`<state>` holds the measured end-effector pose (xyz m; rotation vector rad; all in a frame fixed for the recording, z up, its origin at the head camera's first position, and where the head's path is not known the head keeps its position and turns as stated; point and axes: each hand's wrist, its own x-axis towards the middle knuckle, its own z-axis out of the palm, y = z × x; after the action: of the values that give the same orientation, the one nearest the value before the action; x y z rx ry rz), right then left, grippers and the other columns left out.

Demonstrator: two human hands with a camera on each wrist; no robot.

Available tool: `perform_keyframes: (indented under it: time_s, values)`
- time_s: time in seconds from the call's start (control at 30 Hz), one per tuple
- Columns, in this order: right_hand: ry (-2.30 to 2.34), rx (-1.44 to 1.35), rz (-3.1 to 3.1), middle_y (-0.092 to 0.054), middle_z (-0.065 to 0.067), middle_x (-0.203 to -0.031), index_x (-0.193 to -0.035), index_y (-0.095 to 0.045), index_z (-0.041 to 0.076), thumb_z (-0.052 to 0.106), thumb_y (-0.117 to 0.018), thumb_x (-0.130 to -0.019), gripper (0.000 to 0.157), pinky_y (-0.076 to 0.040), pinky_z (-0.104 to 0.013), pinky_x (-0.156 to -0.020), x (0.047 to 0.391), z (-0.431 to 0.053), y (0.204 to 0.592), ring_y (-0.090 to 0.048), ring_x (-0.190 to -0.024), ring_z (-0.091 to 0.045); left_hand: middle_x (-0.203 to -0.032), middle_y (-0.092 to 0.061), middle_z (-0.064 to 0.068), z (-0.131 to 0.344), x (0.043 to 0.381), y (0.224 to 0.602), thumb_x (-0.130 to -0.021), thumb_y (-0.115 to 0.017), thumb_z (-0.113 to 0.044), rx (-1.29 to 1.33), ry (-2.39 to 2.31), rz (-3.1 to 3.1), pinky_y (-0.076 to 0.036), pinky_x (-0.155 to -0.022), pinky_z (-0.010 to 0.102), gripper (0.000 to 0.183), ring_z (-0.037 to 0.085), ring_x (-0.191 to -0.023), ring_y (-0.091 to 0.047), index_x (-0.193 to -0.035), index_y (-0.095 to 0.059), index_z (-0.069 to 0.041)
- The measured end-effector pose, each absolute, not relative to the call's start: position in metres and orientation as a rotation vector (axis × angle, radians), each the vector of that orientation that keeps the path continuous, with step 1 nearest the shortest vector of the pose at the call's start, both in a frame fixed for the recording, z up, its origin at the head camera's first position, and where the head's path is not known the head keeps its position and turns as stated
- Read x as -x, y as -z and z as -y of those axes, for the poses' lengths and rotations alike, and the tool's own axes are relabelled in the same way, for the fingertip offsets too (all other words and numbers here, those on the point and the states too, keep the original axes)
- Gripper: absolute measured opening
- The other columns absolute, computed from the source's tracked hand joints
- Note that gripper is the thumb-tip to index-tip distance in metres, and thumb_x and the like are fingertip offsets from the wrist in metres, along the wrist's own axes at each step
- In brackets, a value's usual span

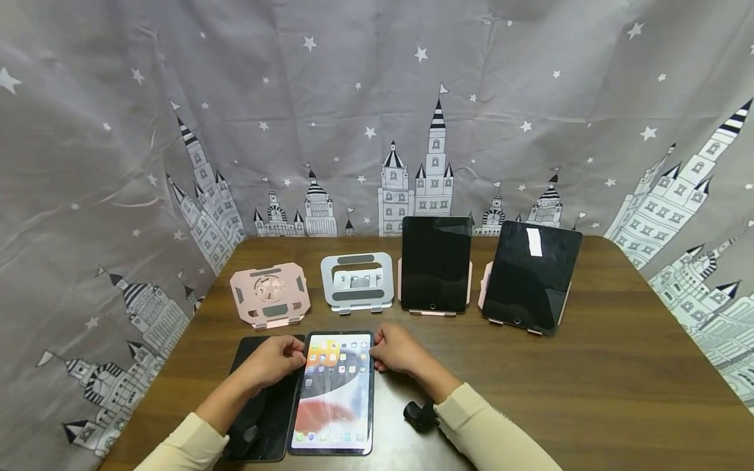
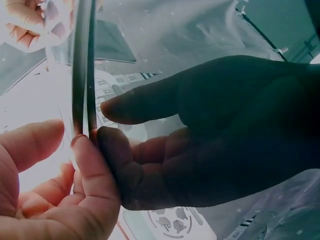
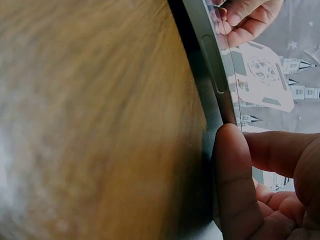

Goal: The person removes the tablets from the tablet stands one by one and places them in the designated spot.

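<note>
A tablet (image 1: 332, 392) with a lit home screen lies face up near the table's front, its long side towards me. My left hand (image 1: 272, 361) pinches its left edge near the far corner, other fingers curled beneath. My right hand (image 1: 399, 350) pinches the right edge at the same height, index fingertip (image 3: 234, 150) on the metal side and thumb by the screen. Under my left forearm lies a black tablet (image 1: 277, 405), screen dark, close along the lit one's left side. In the left wrist view its glossy surface mirrors my left hand (image 2: 92, 185).
Behind stand a pink tablet stand (image 1: 275, 297) and a pale grey stand (image 1: 359, 294). Further right, dark tablets (image 1: 436, 265) (image 1: 533, 278) lean on pink stands. A small black object (image 1: 419, 416) is by my right sleeve. A castle-print curtain (image 1: 353, 118) hangs behind the table.
</note>
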<state>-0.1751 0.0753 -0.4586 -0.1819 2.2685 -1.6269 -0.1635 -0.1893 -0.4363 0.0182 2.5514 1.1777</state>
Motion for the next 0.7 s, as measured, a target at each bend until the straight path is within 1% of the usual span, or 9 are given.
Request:
perform_keyframes:
  time_s: [0.2,0.4,0.7]
  values:
    - [1.604,0.188,-2.285,-0.054,-0.008,-0.069,-0.086,-0.049,-0.001,-0.01,-0.062,-0.087,0.015,-0.051,-0.022,-0.048,0.1761,-0.0757,0.4578,-0.055,-0.05,-0.01,-0.089,-0.061,0.006,0.1891,0.1638,0.4338,-0.093,-0.064,-0.002,-0.033,-1.178,-2.542,-0.051,-0.069,0.034,0.016,0.019,-0.079,-0.056,-0.108,-0.064,0.006]
    - [1.592,0.184,-2.302,-0.053,-0.008,-0.07,-0.084,-0.049,0.0,-0.01,-0.061,-0.086,0.016,-0.049,-0.021,-0.047,0.1783,-0.0763,0.4553,-0.054,-0.049,-0.01,-0.087,-0.06,0.006,0.1878,0.1682,0.4335,-0.093,-0.064,-0.003,-0.046,-1.154,-2.55,-0.05,-0.067,0.033,0.013,0.02,-0.076,-0.055,-0.104,-0.065,0.004]
    - [1.563,0.196,-2.297,-0.055,-0.008,-0.069,-0.084,-0.05,-0.001,-0.008,-0.062,-0.088,0.014,-0.05,-0.022,-0.047,0.1771,-0.0754,0.459,-0.055,-0.05,-0.011,-0.089,-0.061,0.008,0.1878,0.1666,0.4308,-0.092,-0.065,-0.003,0.005,-1.143,-2.524,-0.055,-0.07,0.036,0.013,0.02,-0.078,-0.058,-0.104,-0.064,0.004]
